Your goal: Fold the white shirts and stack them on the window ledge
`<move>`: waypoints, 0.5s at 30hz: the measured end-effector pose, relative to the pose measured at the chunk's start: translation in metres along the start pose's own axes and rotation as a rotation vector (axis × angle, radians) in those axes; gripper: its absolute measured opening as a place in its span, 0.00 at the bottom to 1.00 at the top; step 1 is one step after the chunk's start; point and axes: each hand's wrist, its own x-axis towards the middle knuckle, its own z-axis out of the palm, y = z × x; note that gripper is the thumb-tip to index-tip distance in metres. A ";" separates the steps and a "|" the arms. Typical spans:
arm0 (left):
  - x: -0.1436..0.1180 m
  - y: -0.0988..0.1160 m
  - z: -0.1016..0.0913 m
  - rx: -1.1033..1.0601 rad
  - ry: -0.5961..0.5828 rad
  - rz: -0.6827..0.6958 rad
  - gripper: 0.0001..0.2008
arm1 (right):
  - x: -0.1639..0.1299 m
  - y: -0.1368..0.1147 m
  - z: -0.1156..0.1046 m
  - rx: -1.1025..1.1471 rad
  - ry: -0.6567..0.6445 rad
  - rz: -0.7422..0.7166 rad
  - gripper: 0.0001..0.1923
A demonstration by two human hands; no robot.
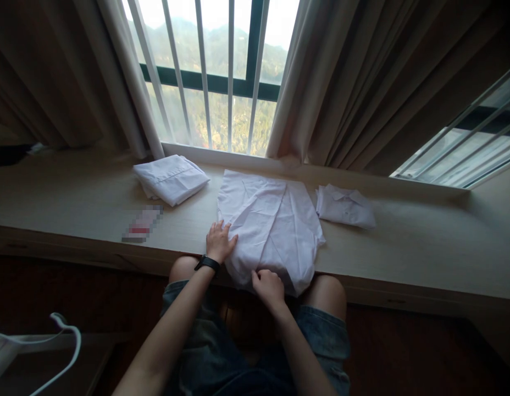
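A white shirt (267, 220) is spread on the wooden ledge in front of me, creased, with its near end hanging over the front edge toward my lap. My left hand (220, 242), with a black watch on the wrist, rests on the shirt's left side with its fingers apart. At the near end my right hand (269, 287) is closed on the fabric, its fingers curled in. A folded white shirt (344, 206) with its collar showing lies to the right. Farther left is a folded white cloth garment (171, 179), whose kind I cannot make out.
A blurred-out flat object (142, 224) lies on the ledge (423, 242) at the left. Behind the ledge stand a barred window (214, 82) and grey curtains (341, 82). A white hanger-like piece (76, 341) shows at lower left. My knees touch the ledge's front area.
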 end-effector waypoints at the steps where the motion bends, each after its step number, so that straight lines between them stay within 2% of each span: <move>1: 0.003 -0.005 0.004 -0.009 -0.006 -0.003 0.24 | 0.011 -0.004 -0.011 -0.051 0.030 -0.017 0.20; 4: 0.006 -0.020 0.013 -0.089 0.054 -0.034 0.27 | 0.055 -0.017 -0.039 -0.057 0.155 -0.061 0.17; 7: 0.007 -0.032 0.014 -0.166 0.107 -0.077 0.22 | 0.099 -0.023 -0.047 -0.057 0.279 -0.224 0.21; 10: 0.009 -0.039 0.012 -0.201 0.114 -0.087 0.17 | 0.123 -0.019 -0.034 -0.138 0.216 -0.417 0.27; 13: 0.013 -0.043 0.010 -0.187 0.144 -0.139 0.17 | 0.126 -0.010 -0.016 -0.182 0.095 -0.460 0.25; 15: 0.013 -0.040 0.008 -0.128 0.145 -0.124 0.19 | 0.122 -0.007 -0.010 -0.199 0.077 -0.450 0.25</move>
